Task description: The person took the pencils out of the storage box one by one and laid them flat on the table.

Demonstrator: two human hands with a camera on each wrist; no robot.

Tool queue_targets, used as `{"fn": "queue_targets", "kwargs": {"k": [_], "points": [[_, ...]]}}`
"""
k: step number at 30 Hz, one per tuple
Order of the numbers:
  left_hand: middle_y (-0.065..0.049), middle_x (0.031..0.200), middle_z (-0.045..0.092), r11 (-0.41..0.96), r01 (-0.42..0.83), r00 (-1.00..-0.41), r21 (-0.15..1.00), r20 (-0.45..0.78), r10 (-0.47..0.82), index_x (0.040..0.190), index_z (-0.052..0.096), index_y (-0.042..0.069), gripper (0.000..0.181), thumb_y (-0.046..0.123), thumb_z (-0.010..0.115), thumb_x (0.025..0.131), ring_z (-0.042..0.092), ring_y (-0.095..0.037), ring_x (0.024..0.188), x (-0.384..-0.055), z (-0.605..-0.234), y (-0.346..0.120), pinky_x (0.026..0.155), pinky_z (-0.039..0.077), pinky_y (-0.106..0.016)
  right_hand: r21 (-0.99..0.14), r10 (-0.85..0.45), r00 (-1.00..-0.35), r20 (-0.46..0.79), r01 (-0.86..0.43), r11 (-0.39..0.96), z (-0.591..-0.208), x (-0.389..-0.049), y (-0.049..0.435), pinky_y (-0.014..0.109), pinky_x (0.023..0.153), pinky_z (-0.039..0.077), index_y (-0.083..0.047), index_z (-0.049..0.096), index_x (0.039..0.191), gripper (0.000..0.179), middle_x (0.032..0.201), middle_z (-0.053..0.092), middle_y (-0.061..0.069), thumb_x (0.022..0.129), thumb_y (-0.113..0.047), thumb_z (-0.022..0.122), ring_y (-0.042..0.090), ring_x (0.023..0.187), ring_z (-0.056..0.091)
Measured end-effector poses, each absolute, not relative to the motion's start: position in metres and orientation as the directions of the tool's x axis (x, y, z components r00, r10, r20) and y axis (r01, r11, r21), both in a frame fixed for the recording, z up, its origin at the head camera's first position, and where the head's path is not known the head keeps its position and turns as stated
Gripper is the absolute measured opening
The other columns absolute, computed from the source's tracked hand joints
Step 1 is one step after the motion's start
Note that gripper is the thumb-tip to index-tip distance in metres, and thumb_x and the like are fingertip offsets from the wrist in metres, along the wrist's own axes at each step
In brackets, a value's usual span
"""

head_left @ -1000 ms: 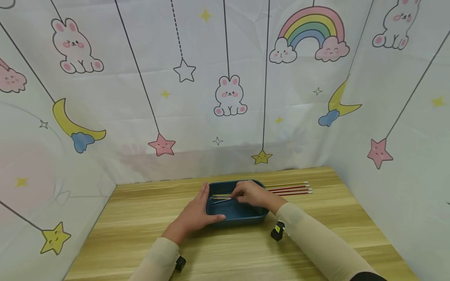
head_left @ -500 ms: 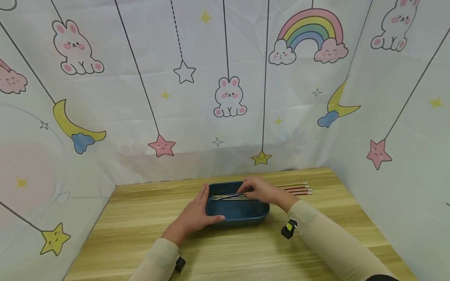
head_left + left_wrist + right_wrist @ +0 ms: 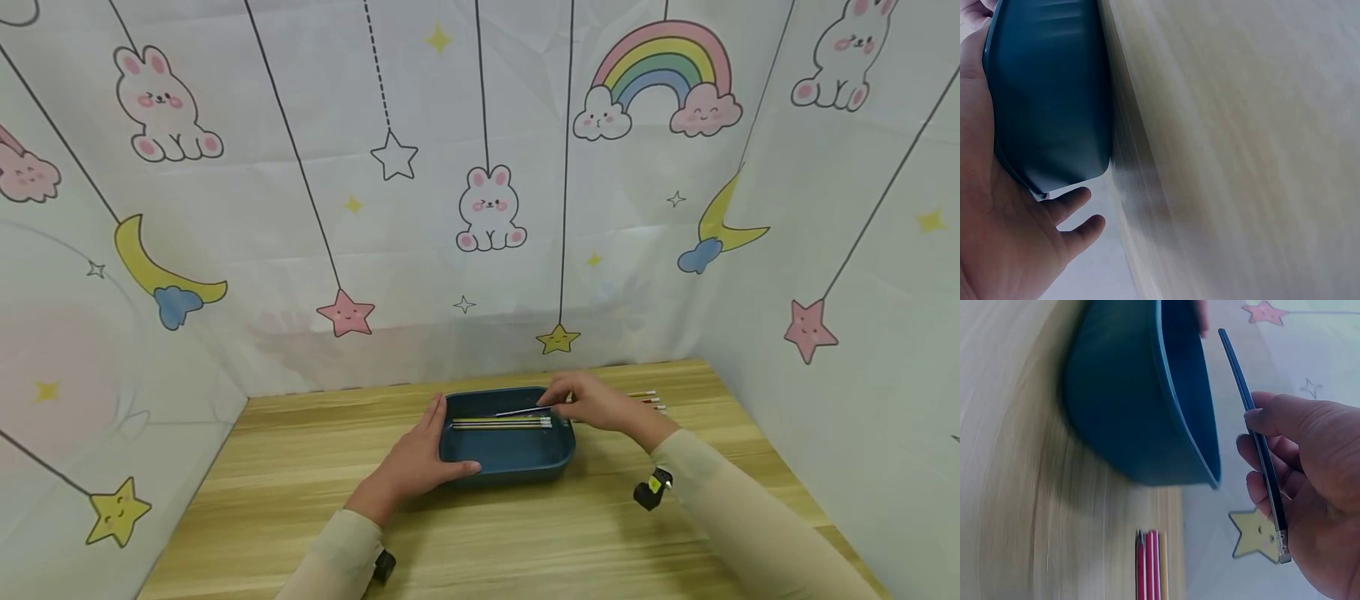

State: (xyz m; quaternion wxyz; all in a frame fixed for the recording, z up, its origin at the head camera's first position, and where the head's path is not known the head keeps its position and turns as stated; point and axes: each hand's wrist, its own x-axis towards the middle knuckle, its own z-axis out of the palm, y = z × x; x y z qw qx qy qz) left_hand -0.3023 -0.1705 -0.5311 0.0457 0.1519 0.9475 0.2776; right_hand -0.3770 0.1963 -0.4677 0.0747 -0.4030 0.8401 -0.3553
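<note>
My right hand (image 3: 588,402) pinches a dark pencil (image 3: 1265,462) between thumb and fingers. Its eraser end lies by the palm in the right wrist view, and in the head view it slants over the right part of a dark blue tray (image 3: 510,472). Several striped pencils (image 3: 498,423) lie side by side inside, white erasers to the right. My left hand (image 3: 415,454) rests against the tray's near left corner, thumb along the front rim, straight fingers along the left side. The left wrist view shows that hand (image 3: 1007,231) spread around the tray's outer wall (image 3: 1050,106).
Right of the tray, several red and yellow pencils (image 3: 1150,565) lie on the wooden table (image 3: 480,542), partly hidden by my right hand in the head view. A white cloth backdrop (image 3: 420,250) with cartoon prints closes off the back and sides.
My right hand has moved right and lifted the dark pencil from low among the others to over the tray's right part. The erasers of the pencils inside have come into view. The left hand stays put.
</note>
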Motion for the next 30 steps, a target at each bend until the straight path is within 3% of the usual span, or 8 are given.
{"fn": "queue_targets", "kwargs": {"k": [7, 30], "points": [[-0.01, 0.186, 0.004, 0.793, 0.264, -0.949, 0.549, 0.002, 0.315, 0.179, 0.006, 0.012, 0.135, 0.079, 0.079, 0.088, 0.043, -0.046, 0.157, -0.302, -0.532, -0.171, 0.122, 0.041, -0.063, -0.71, -0.681, -0.724, 0.104, -0.534, 0.459, -0.465, -0.373, 0.22, 0.036, 0.081, 0.062, -0.012, 0.084, 0.124, 0.023, 0.121, 0.072, 0.005, 0.109, -0.004, 0.069, 0.02, 0.1, 0.068], [-0.009, 0.186, 0.002, 0.788, 0.259, -0.95, 0.558, -0.001, 0.313, 0.179, 0.005, 0.013, 0.135, 0.079, 0.079, 0.088, 0.048, -0.047, 0.153, -0.3, -0.532, -0.171, 0.121, 0.043, -0.063, -0.687, -0.612, -0.783, 0.11, -0.505, 0.523, -0.464, -0.371, 0.279, 0.033, 0.082, 0.06, -0.008, 0.085, 0.122, 0.021, 0.119, 0.075, 0.008, 0.106, -0.002, 0.073, 0.023, 0.106, 0.069]]}}
